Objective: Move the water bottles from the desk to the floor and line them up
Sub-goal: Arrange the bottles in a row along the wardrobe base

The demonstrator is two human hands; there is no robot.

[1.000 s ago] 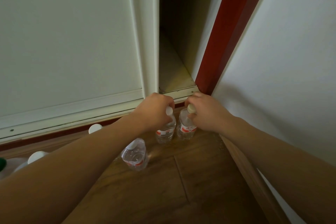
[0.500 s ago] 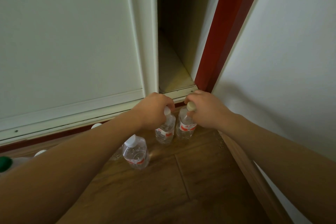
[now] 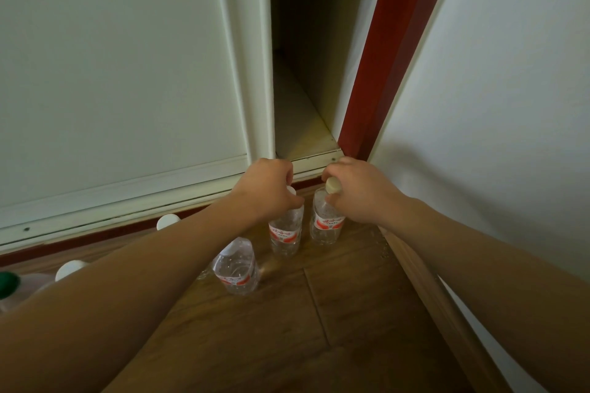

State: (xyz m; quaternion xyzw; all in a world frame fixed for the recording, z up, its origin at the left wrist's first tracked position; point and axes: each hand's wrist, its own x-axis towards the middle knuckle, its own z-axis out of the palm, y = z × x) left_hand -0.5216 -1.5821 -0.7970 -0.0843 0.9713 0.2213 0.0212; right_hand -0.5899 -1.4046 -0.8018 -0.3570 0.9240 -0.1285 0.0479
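Two water bottles stand upright on the wooden floor point(image 3: 351, 313): left hand point(image 3: 265, 190) fingers grip the left bottle point(image 3: 285, 233) at its neck, right hand point(image 3: 357, 191) fingers pinch the right bottle point(image 3: 325, 225) just below its cap.

Both arms outstretched, fingers point(image 3: 330, 198) curled

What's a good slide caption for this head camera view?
Left hand and right hand each grip a water bottle's neck, standing them side by side on the wooden floor.

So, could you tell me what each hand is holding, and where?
Left hand: a bottle by its neck. Right hand: another bottle, likewise.
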